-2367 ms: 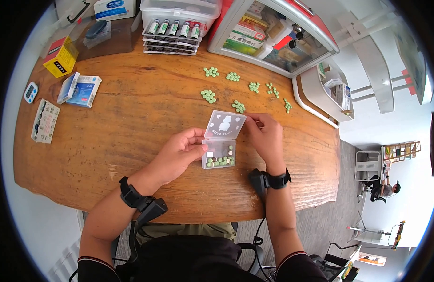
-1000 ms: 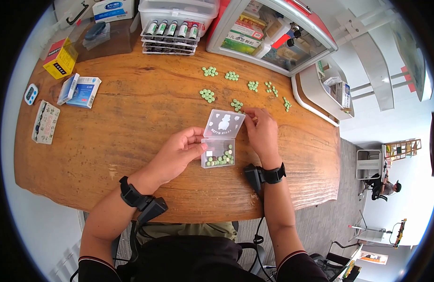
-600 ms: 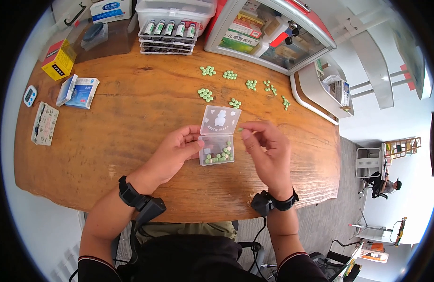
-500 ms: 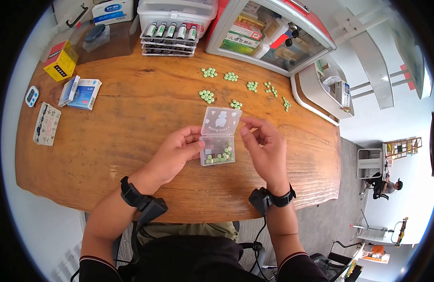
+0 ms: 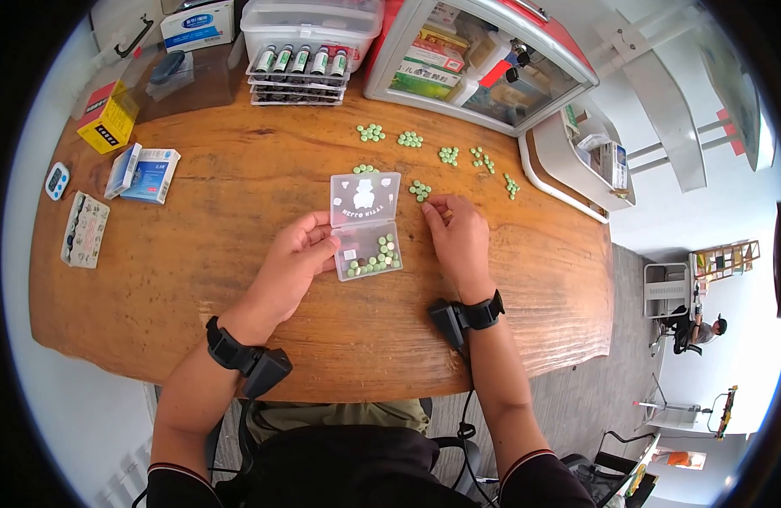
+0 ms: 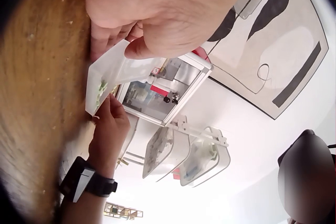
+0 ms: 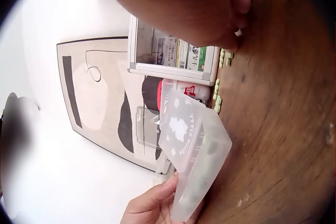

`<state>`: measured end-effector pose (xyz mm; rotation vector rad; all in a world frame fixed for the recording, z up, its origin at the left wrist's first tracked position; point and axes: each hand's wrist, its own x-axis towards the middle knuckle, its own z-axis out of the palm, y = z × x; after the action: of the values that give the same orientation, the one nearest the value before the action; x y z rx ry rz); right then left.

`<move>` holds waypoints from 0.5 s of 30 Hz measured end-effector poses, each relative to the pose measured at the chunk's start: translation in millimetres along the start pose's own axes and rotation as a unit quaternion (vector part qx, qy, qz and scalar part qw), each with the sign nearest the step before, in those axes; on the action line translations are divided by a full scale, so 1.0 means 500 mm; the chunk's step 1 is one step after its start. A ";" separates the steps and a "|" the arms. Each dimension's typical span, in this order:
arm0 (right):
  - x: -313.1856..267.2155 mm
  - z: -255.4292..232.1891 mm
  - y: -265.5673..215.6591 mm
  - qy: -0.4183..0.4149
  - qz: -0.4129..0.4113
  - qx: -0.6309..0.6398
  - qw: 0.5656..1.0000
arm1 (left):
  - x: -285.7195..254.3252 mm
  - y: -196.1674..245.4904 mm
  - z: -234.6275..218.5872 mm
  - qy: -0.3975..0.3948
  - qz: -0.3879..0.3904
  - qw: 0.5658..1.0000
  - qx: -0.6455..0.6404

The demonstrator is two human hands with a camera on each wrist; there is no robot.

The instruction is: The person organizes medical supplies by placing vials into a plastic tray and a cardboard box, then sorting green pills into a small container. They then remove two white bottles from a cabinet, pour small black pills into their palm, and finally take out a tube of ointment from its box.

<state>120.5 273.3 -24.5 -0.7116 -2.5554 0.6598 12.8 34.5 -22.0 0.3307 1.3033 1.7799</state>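
My left hand [image 5: 293,269] grips the left side of a clear plastic box [image 5: 369,251], its lid [image 5: 364,200] tilted up and back. Green and a few pale tablets lie along the box's bottom and right side. To the right of the box, my right hand [image 5: 460,245] has its thumb and index fingertips together at the near edge of a small pile of green tablets [image 5: 420,190]; whether a tablet is between them cannot be told. In the right wrist view, that hand [image 7: 184,3] is beside tablets [image 7: 217,98] on the wood, with the box [image 7: 202,155] below it.
More green tablet piles [image 5: 410,139] lie farther back, one partly behind the lid. Blue-white boxes [image 5: 151,176], a yellow box [image 5: 108,118] and a timer [image 5: 57,181] stand at the left. Vials [image 5: 300,61] and a glass-fronted cabinet [image 5: 483,63] line the back.
My left hand and the box have shifted left and slightly back. My right hand has moved from beside the lid back and left to the near tablet pile.
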 end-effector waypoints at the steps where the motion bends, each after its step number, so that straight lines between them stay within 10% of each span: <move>1: 0.002 0.000 0.001 0.001 -0.004 -0.016 1.000 | 0.000 0.002 0.000 0.000 0.000 1.000 0.001; 10: -0.048 -0.085 -0.136 -0.030 0.001 0.221 0.975 | 0.003 -0.001 -0.001 -0.003 0.001 1.000 -0.016; 15: -0.010 -0.046 -0.070 -0.051 0.063 0.140 0.987 | -0.002 0.006 0.002 0.010 -0.006 1.000 -0.023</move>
<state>122.8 251.9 11.6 -0.7631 -2.4516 1.0981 12.2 34.2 -18.7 0.2792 1.2742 1.8046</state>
